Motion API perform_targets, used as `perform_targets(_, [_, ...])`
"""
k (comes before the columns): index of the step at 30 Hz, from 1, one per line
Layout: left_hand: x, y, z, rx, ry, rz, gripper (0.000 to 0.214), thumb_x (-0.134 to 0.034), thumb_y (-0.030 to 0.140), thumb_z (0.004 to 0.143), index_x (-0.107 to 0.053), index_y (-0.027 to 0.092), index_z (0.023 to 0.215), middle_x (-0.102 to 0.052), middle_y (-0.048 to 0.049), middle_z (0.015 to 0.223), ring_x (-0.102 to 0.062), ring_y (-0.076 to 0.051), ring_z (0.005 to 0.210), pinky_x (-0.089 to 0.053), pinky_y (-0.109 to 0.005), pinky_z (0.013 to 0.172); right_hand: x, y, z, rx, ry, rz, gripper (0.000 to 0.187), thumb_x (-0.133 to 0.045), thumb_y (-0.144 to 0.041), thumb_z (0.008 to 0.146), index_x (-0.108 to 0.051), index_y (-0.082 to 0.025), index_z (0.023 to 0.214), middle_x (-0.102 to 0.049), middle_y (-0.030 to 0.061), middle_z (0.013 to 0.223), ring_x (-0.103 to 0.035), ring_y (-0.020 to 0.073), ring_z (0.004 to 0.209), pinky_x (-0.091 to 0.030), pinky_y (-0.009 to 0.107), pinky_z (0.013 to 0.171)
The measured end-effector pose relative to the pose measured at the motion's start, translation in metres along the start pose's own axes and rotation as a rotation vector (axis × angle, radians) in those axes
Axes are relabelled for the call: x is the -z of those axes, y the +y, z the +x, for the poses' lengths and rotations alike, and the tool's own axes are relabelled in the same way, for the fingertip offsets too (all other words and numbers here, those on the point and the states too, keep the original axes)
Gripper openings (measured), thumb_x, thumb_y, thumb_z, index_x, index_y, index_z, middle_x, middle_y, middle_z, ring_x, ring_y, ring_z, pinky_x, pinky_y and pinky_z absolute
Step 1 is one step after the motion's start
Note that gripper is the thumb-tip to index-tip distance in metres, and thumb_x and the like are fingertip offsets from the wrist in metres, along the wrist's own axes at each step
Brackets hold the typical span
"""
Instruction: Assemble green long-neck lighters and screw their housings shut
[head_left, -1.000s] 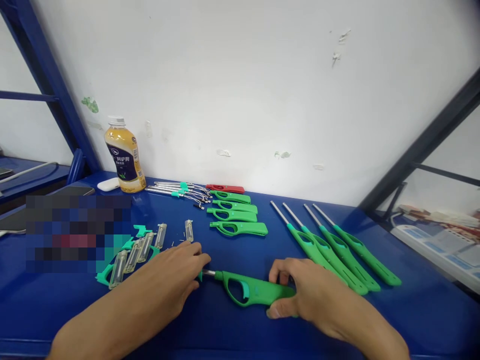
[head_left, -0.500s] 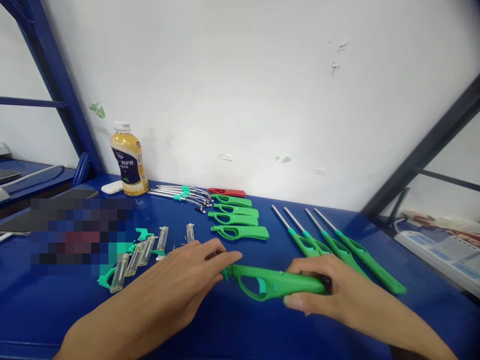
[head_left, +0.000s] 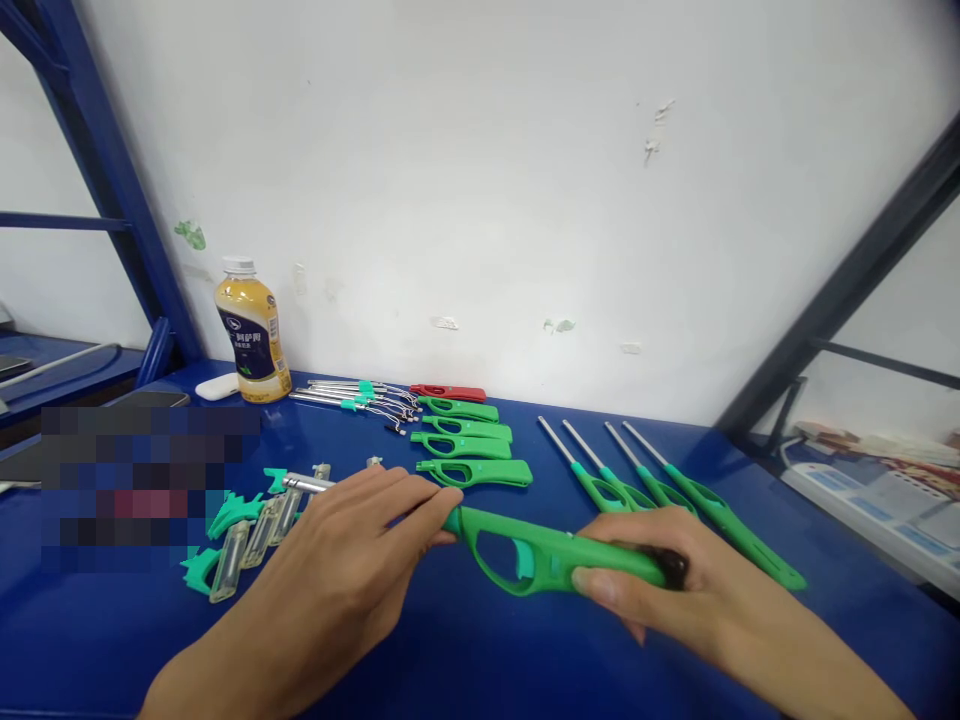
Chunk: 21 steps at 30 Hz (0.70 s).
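A green gas lighter (head_left: 547, 556) with a long barrel lies sideways between my hands, above the table. My right hand (head_left: 660, 575) wraps round the back of its handle, thumb on the near side, beside a dark end piece (head_left: 670, 568). My left hand (head_left: 382, 545) is closed at the front neck; its fingers partly hide the barrel. A silver metal tube (head_left: 306, 483) sticks out to the left beyond that hand, in line with the lighter. A teal trigger (head_left: 523, 560) shows in the handle's loop.
Green handle shells (head_left: 475, 473) and a red one (head_left: 450, 393) lie behind, beside wired metal tubes (head_left: 330, 396). Clear fuel tanks (head_left: 231, 562) and teal parts (head_left: 234, 515) lie left. Several long-barrelled lighters (head_left: 739, 525) lie right. A bottle (head_left: 253, 335) stands by the wall.
The silver tube now shows left of my left hand. The lighter's handle has shifted slightly right and tilted down at its right end. The camera view has moved a little.
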<state>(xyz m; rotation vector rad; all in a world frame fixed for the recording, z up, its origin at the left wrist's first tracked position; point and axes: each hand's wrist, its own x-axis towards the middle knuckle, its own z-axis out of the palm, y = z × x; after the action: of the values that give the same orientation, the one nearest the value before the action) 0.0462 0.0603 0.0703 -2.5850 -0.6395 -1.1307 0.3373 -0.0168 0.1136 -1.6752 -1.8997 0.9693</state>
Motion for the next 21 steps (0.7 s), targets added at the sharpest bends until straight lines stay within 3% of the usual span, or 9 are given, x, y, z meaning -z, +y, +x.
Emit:
perform_targets(6, [0.005,0.0,0.0,-0.015,0.015,0.014,0.028,-0.049,0.001,0.106,-0.062,0.021,0.12,-0.08,-0.0024,0.102,-0.074,-0.019,0.084,-0.055,-0.035,0.088,-0.003,-0.003,-0.003,-0.045,0.026,0.003,0.047,-0.067,-0.07,0.094,-0.075,-0.025,0.081,-0.066,-0.0006,0.072,-0.059,0.0177,0.075,-0.041,0.03,0.068])
perform_targets(11, [0.009,-0.005,-0.005,0.007,-0.05,-0.091,0.026,-0.05,0.003,0.106,-0.061,0.024,0.118,-0.081,-0.0022,0.104,-0.076,-0.018,0.082,-0.055,-0.032,0.075,-0.012,-0.025,-0.008,-0.1,0.087,0.02,0.049,-0.066,-0.071,0.086,-0.072,-0.026,0.068,-0.065,0.001,0.063,-0.058,0.019,0.064,-0.037,0.033,0.059])
perform_targets(15, [0.01,-0.004,-0.005,0.015,-0.053,-0.109,0.025,-0.05,0.006,0.108,-0.062,0.024,0.119,-0.081,-0.0023,0.104,-0.076,-0.018,0.078,-0.054,-0.031,0.066,-0.015,-0.026,-0.009,-0.093,0.085,0.007,0.047,-0.064,-0.07,0.087,-0.076,-0.027,0.072,-0.067,0.0017,0.065,-0.06,0.0197,0.063,-0.039,0.033,0.058])
perform_targets(19, [0.01,0.001,-0.004,0.004,0.013,-0.065,0.029,-0.05,0.001,0.105,-0.062,0.022,0.121,-0.081,-0.0015,0.103,-0.077,-0.017,0.083,-0.056,-0.031,0.074,-0.013,-0.01,-0.005,-0.111,0.153,0.028,0.046,-0.069,-0.071,0.087,-0.081,-0.027,0.088,-0.071,0.0012,0.073,-0.064,0.0217,0.077,-0.044,0.031,0.067])
perform_targets(21, [0.012,0.004,-0.004,-0.021,0.038,-0.018,0.031,-0.052,-0.001,0.103,-0.063,0.02,0.124,-0.081,-0.0016,0.105,-0.077,-0.018,0.087,-0.056,-0.033,0.08,-0.009,-0.004,0.0,-0.071,0.06,0.086,0.046,-0.071,-0.07,0.088,-0.078,-0.025,0.082,-0.07,-0.0001,0.067,-0.061,0.0193,0.073,-0.042,0.03,0.068])
